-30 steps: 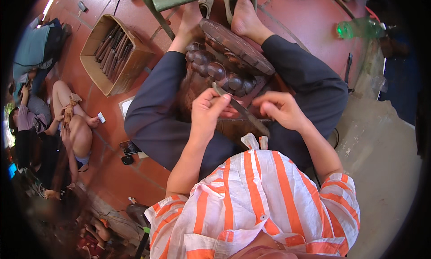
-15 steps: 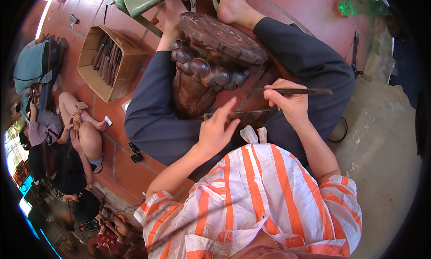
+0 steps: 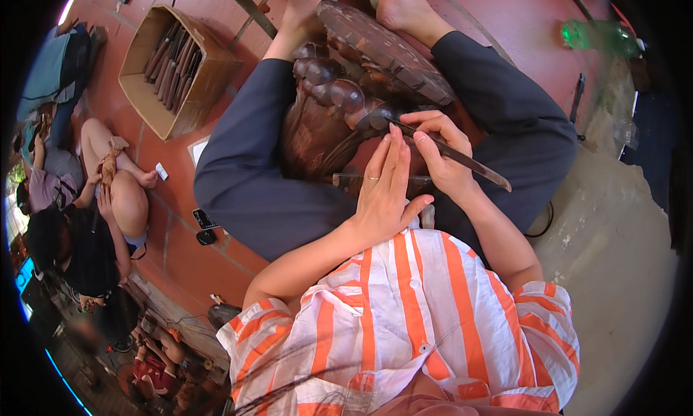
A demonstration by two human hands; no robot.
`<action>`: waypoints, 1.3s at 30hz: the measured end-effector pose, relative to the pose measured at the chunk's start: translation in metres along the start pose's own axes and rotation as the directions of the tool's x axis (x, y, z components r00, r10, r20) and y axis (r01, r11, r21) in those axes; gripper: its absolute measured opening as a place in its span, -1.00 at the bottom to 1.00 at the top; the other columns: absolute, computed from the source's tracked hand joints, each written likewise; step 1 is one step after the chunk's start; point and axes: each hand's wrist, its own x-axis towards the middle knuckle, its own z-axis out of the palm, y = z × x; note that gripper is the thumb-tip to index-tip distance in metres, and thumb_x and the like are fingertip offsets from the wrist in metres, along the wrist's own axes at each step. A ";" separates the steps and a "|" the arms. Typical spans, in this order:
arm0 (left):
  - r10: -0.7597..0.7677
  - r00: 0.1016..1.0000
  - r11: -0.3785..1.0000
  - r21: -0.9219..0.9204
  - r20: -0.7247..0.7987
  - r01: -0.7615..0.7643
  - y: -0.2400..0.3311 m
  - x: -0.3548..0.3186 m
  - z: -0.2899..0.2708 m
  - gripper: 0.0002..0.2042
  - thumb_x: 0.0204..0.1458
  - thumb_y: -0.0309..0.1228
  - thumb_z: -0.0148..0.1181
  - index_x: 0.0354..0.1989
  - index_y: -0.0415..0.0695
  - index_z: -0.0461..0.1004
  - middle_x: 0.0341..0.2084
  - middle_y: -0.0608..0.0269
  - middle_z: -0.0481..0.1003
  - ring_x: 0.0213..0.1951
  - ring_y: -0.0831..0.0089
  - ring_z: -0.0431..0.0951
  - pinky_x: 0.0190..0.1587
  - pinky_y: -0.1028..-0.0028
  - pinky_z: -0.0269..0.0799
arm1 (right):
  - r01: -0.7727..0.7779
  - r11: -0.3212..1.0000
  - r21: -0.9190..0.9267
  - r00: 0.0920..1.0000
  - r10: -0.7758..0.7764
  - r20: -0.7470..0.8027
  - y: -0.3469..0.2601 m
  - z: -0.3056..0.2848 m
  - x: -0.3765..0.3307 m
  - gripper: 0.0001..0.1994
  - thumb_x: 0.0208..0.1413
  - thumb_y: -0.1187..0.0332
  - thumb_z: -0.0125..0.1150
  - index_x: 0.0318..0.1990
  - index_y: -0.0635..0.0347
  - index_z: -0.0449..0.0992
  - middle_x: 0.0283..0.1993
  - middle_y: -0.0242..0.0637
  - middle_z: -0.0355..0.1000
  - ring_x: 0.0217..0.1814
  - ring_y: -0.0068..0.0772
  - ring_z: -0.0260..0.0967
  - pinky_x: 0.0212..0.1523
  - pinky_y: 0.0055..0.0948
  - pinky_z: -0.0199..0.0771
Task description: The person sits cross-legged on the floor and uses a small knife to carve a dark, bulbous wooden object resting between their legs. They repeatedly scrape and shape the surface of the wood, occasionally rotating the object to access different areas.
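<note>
The left hand is now close beside the right hand, which probably means that the work at the tool calls for both. The left one is flat, with straight fingers and no visible hold, though I cannot tell whether its fingertips touch the tool, while the right one pinches this tool between thumb and fingers, and the carving is between the legs. In the earlier frame the hands are well apart and the tool lies nearly level, but now it slants.
</note>
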 end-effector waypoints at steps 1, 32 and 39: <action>-0.004 1.000 1.000 -0.002 0.009 0.004 -0.003 0.000 -0.001 -0.08 0.03 -0.25 0.23 0.39 -0.32 -0.29 0.36 -0.32 -0.20 0.35 -0.24 -0.09 0.33 0.08 -0.10 | 0.007 1.000 -0.031 1.000 -0.006 0.014 -0.001 0.001 0.001 -0.92 0.07 0.52 0.13 -0.33 0.37 0.44 -0.15 -0.11 0.49 -0.25 -0.45 0.44 -0.25 -0.49 0.44; 0.006 0.998 0.995 -0.097 0.067 0.000 -0.015 0.018 0.006 0.08 -0.14 -0.22 0.38 0.37 -0.39 -0.32 0.34 -0.44 -0.30 0.38 -0.31 -0.32 0.37 0.06 -0.20 | -0.131 0.980 -0.152 0.985 0.146 0.091 -0.004 0.005 0.020 -0.82 0.08 0.48 0.18 -0.18 0.35 0.57 -0.11 0.02 0.53 -0.08 -0.16 0.54 -0.07 -0.39 0.51; -0.013 0.998 0.992 -0.125 0.059 0.020 -0.009 0.013 0.004 0.11 -0.16 -0.19 0.39 0.37 -0.39 -0.36 0.33 -0.49 -0.33 0.37 -0.34 -0.34 0.37 0.04 -0.23 | -0.175 0.983 -0.062 0.979 0.181 0.094 -0.005 0.004 0.024 -0.81 0.09 0.46 0.20 -0.18 0.39 0.56 -0.12 0.00 0.54 -0.08 -0.27 0.55 -0.05 -0.43 0.50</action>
